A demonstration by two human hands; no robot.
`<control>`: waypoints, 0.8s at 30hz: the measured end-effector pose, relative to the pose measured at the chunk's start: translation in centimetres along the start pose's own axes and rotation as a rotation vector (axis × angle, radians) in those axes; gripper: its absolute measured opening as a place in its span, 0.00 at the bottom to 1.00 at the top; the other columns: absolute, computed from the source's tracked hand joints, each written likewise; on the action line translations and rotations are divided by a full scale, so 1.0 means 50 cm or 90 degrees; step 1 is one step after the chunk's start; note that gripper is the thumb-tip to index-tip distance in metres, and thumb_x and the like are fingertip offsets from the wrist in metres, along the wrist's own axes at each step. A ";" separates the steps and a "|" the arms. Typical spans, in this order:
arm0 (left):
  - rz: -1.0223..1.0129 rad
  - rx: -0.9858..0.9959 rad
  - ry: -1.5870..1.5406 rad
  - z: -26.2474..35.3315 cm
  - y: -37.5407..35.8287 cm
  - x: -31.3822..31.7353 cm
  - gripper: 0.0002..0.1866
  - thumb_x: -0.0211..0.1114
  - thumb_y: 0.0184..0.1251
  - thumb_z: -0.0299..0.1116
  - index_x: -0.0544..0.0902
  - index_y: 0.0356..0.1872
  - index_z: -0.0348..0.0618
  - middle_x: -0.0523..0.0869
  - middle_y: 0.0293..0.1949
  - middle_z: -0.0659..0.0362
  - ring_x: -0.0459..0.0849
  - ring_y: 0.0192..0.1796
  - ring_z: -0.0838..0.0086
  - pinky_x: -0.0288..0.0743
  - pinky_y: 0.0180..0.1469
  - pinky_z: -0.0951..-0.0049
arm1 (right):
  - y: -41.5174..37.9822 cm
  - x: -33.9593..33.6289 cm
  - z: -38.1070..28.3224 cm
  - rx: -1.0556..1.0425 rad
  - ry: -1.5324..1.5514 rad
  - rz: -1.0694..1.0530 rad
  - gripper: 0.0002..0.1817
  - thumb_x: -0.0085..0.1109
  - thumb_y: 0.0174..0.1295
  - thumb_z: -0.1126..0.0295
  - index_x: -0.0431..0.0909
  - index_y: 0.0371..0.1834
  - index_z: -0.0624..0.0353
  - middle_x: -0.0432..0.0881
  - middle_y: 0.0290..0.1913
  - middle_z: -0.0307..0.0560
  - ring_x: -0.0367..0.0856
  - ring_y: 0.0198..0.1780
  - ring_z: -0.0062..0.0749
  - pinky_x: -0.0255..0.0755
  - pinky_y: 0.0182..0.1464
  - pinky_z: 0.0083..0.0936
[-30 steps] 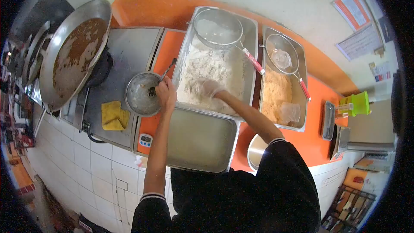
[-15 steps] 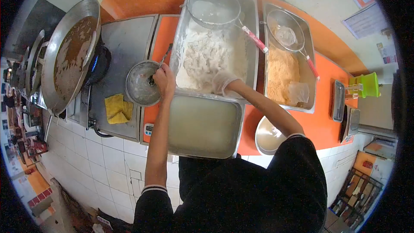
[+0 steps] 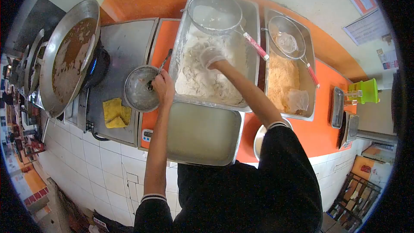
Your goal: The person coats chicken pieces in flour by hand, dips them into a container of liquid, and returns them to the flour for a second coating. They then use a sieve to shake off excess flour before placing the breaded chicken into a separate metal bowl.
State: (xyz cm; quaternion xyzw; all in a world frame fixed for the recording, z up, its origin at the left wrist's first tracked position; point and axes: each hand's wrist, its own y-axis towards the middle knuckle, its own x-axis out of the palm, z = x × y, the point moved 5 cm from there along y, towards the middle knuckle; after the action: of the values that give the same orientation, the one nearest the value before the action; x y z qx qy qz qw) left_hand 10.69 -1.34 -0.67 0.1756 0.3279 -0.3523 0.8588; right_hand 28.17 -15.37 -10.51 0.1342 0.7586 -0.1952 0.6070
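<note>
My left hand [image 3: 163, 87] is closed at the right rim of a round grey metal bowl [image 3: 140, 90]. A long thin handle [image 3: 165, 60] sticks up behind that hand, and a dark bit shows by the fingers. In a clear plastic glove, my right hand [image 3: 212, 57] is in the white flour [image 3: 202, 80] of a deep metal tray [image 3: 176, 67]; its fingers are blurred and partly hidden. A round sieve [image 3: 214, 13] with a red-and-white handle rests across the back of this tray. Nearest me, a shallower tray holds cloudy pale liquid [image 3: 202, 131].
On the left, a large wok [image 3: 92, 15] of brown oil sits over a blue flame. A yellow cloth [image 3: 116, 113] lies on the steel top. Orange crumbs [image 3: 282, 77] fill another tray on the right, under a second sieve [image 3: 285, 36]. A metal bowl [image 3: 259, 140] is partly behind my right arm.
My right hand has moved away from me and slightly left through the flour, and the flour's heap has changed shape. My left hand stays at the bowl. The view has shifted a little.
</note>
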 end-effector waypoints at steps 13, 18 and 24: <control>0.029 0.055 -0.005 -0.005 0.008 0.007 0.28 0.42 0.69 0.41 0.76 0.18 0.24 0.77 0.20 0.34 0.79 0.28 0.40 0.69 0.34 0.50 | -0.085 -0.041 -0.099 0.074 0.183 -0.041 0.27 0.53 0.58 0.55 0.67 0.61 0.48 0.76 0.51 0.58 0.79 0.46 0.48 0.72 0.48 0.41; 0.020 0.037 -0.012 -0.005 0.007 0.003 0.28 0.43 0.69 0.41 0.76 0.18 0.25 0.77 0.20 0.34 0.79 0.29 0.40 0.69 0.35 0.49 | -0.071 -0.079 0.019 0.080 0.062 0.036 0.30 0.51 0.58 0.49 0.64 0.61 0.53 0.77 0.50 0.60 0.77 0.51 0.47 0.70 0.53 0.39; 0.034 0.026 -0.024 -0.002 0.011 0.000 0.28 0.44 0.69 0.41 0.76 0.18 0.25 0.76 0.20 0.34 0.79 0.29 0.41 0.69 0.34 0.49 | 0.064 0.017 0.036 0.117 -0.034 0.138 0.32 0.48 0.59 0.43 0.63 0.65 0.41 0.74 0.55 0.56 0.71 0.56 0.48 0.60 0.60 0.49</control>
State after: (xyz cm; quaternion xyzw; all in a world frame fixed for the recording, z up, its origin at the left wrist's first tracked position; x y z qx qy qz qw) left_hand 11.05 -0.90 -0.73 0.1955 0.2996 -0.3392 0.8701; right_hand 30.92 -13.40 -12.10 0.2649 0.7024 -0.2005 0.6295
